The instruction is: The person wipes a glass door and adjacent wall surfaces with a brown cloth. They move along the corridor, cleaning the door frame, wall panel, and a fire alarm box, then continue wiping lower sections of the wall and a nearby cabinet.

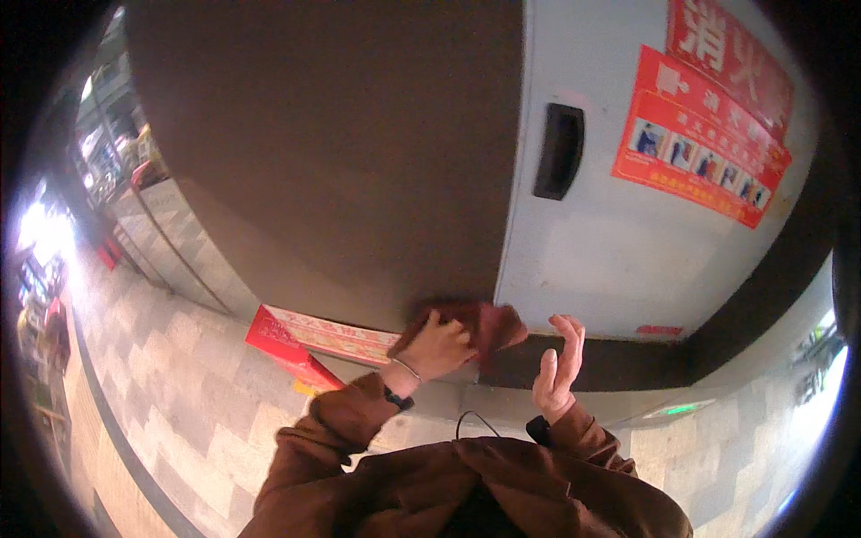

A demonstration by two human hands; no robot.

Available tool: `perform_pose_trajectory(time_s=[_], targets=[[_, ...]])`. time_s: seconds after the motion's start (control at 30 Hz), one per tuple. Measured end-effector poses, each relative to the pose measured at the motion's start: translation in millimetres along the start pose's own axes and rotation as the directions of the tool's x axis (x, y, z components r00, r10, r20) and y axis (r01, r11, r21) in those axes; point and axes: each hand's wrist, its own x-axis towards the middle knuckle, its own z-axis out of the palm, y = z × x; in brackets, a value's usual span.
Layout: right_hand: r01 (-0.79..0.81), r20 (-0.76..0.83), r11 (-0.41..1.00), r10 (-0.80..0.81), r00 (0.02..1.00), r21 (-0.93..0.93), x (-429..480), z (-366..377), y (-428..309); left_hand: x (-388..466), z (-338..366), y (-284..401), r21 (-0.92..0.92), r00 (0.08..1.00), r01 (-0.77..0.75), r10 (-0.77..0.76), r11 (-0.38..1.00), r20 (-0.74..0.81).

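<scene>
A dark red cloth [501, 327] lies under my left hand [437, 346], whose bent fingers press it against the lower part of a dark brown wall panel [323, 148]. The cloth's right end reaches past the edge of a pale grey cabinet door [605, 262]. Right of the cloth, my right hand [560, 366] is raised near the door's bottom edge, fingers apart and nothing in it. The door has a black recessed handle [559, 151] and red stickers [703, 141] with writing and small pictures.
A red box [296, 356] with a printed top stands at the wall's foot, left of my left forearm. A green-lit sign [681, 409] sits low on the right. Patterned floor tiles [202, 417] spread behind and beside me. Glass panels and bright lights are at far left.
</scene>
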Motion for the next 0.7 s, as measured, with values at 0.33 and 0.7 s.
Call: perform_pose_trajectory(time_s=[0.33, 0.7], targets=[[0.179, -0.036, 0.984, -0.180, 0.983, -0.016, 60.0, 47.6, -20.9, 28.7, -141.7, -102.2, -0.222, 0.520, 0.263, -0.331, 0.939, -0.788], [0.219, -0.069, 0.955, -0.209, 0.976, 0.202, 94.0, 105.8, -24.8, 6.0, -57.9, -33.5, -0.082, 0.637, 0.458, -0.391, 0.885, -0.665]])
